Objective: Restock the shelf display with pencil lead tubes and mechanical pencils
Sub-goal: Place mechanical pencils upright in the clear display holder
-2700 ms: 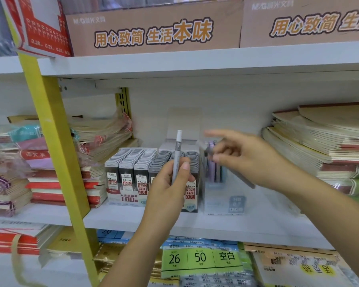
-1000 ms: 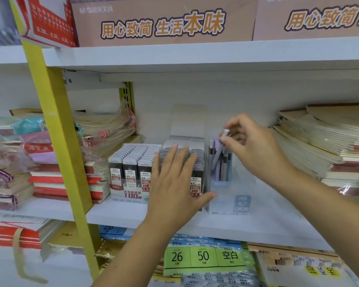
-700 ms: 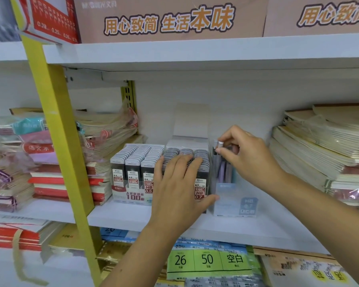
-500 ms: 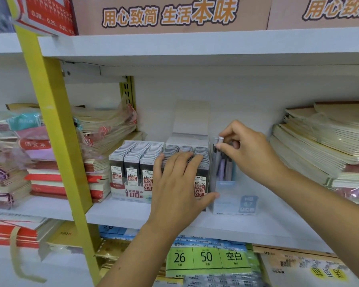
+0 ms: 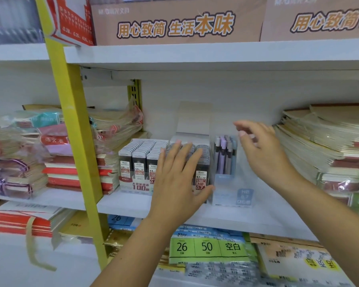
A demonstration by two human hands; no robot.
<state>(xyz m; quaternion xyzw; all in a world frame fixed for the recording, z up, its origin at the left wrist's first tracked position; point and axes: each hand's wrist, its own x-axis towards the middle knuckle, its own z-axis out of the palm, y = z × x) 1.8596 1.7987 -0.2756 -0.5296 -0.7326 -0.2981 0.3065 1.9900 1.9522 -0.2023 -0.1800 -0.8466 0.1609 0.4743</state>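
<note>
Your left hand (image 5: pixel 177 182), fingers spread, lies flat against the pencil lead tubes (image 5: pixel 141 156) on the white shelf (image 5: pixel 120 202); your right hand (image 5: pixel 261 151), loose and empty, hovers just right of the mechanical pencils (image 5: pixel 224 157) standing upright in a clear box (image 5: pixel 233 196) beside the tubes.

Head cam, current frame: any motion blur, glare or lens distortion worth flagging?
Head view: right hand is smeared by motion blur, worst at the fingertips; left hand and lead tube labels are fairly sharp. Head view: yellow upright leans and shelf lines splay, which is wide-lens distortion; packs along the bottom edge are soft. Head view: light is flat, with no hard shadows or glare.
</note>
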